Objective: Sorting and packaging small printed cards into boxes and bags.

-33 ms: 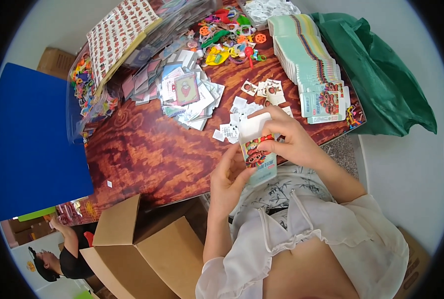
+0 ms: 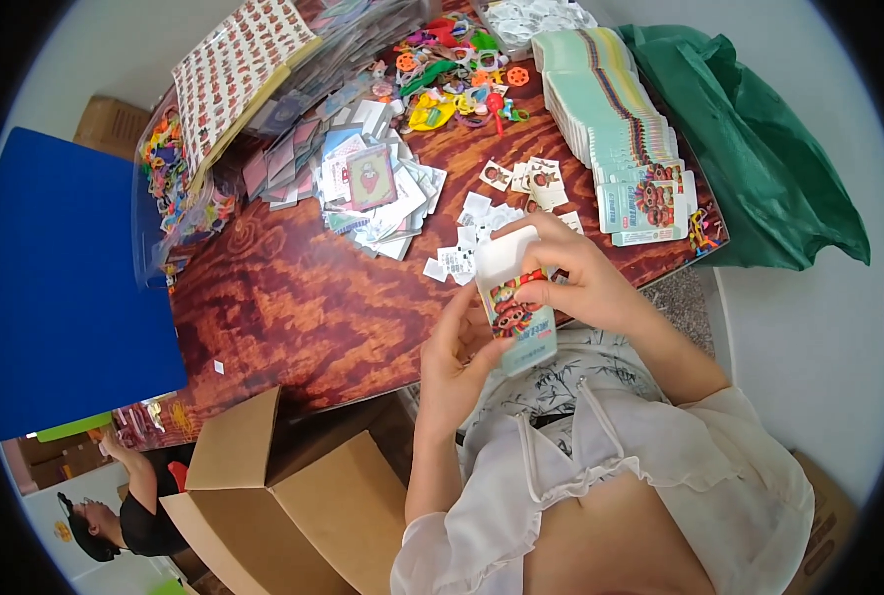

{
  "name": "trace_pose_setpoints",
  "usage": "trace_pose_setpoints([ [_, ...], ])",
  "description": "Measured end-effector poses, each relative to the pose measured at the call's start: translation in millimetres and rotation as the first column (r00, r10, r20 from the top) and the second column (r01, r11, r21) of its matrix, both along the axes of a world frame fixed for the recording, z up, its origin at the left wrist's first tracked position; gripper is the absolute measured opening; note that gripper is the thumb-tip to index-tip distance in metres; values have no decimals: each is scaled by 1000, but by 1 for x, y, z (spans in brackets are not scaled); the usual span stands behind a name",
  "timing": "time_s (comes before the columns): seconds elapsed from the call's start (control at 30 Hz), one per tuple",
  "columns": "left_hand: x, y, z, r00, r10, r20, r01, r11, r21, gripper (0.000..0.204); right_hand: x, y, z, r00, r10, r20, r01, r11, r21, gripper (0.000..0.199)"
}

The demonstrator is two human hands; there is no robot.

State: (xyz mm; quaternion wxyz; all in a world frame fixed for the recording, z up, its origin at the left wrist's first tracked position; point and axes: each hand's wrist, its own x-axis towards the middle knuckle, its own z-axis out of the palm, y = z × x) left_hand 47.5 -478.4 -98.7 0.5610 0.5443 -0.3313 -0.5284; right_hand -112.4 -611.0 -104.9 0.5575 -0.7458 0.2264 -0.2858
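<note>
Small printed carton (image 2: 531, 349) held before near edge of table (image 2: 263, 307), upper flap up. Left hand (image 2: 452, 357) pinches its left side, thumb on front; right hand (image 2: 596, 273) pinches its upper right side. Carton likely light, thin stiff card, smooth, easily creased; best held by side edges. Counts: one carton in hands; one open cardboard box (image 2: 333, 516); one green bag (image 2: 750, 149); row of cartons (image 2: 601, 104) and card pile (image 2: 412, 213), too many to count.
</note>
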Motion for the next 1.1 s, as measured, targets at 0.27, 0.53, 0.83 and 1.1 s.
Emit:
trace_pose_setpoints([
  [0.27, 2, 7, -14, 972, -47, 230, 58, 998, -38, 74, -14, 3, 5, 986, -56, 155, 9, 958, 287, 24],
  [0.53, -10, 2, -8, 936, 54, 348, -7, 991, -133, 73, -7, 26, -20, 819, -465, 336, 136, 726, 674, 29],
  [0.83, -2, 3, -11, 960, -64, 272, 89, 993, -78, 63, -9, 47, -23, 862, -413, 293, 293, 879, 376, 25],
  [1.1, 1, 14, -17, 958, -191, 214, 192, 981, 16, 53, -29, 36, -45, 973, -170, 158, 117, 946, 303, 10],
])
